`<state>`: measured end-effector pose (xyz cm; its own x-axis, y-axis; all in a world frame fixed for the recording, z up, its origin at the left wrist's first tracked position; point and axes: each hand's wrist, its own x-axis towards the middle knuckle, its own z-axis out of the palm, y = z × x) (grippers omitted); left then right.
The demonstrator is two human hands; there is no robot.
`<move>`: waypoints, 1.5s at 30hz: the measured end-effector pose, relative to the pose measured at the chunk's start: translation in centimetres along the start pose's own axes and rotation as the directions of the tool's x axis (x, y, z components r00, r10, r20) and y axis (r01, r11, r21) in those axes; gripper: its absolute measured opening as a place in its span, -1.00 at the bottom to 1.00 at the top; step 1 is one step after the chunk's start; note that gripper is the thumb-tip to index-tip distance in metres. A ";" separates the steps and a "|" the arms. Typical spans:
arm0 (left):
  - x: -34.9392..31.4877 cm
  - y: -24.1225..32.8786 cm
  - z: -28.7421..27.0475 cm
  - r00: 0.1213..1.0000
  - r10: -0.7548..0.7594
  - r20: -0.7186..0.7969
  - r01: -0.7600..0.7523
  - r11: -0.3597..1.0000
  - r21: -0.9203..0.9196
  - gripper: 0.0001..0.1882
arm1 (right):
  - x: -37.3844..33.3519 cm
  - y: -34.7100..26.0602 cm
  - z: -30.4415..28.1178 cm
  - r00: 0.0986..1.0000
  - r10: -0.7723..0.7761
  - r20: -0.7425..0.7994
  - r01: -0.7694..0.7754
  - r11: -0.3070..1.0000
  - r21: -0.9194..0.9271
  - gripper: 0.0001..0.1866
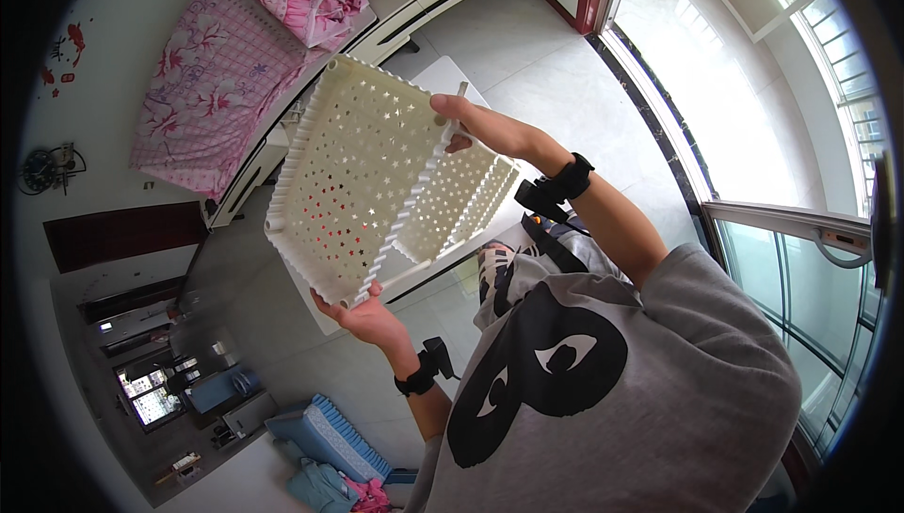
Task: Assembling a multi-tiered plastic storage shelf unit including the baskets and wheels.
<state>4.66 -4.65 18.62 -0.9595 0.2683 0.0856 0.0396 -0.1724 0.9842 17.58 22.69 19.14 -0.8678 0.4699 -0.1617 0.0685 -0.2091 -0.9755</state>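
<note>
Both hands hold a cream plastic shelf panel with scalloped edges and star-shaped holes, tilted up in front of me. My left hand is closed around its near left corner, fingers under the rim. At the opposite corner, my right hand grips the edge with the thumb on top; some of its fingers are hidden behind the panel. A second perforated tier of the same cream plastic shows behind and below the held one. Pale rods run beside it, and I cannot tell how the parts join.
Under the panels is a white table. A long cream cabinet stands beyond, with a pink floral cloth at its left. On the right is a glass sliding door. A blue ruffled seat with clothes is at lower left.
</note>
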 end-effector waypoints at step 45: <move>-0.7 0.2 -0.7 0.993 -0.113 0.032 0.115 0.988 -0.100 -0.35 | 1.4 3.1 -0.7 0.999 -0.025 0.022 0.022 0.991 0.129 -0.32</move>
<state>5.19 -5.52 18.61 -0.9485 0.3162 -0.0209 -0.0993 -0.2338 0.9672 16.96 23.30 15.80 -0.8797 0.4562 -0.1343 -0.0146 -0.3081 -0.9512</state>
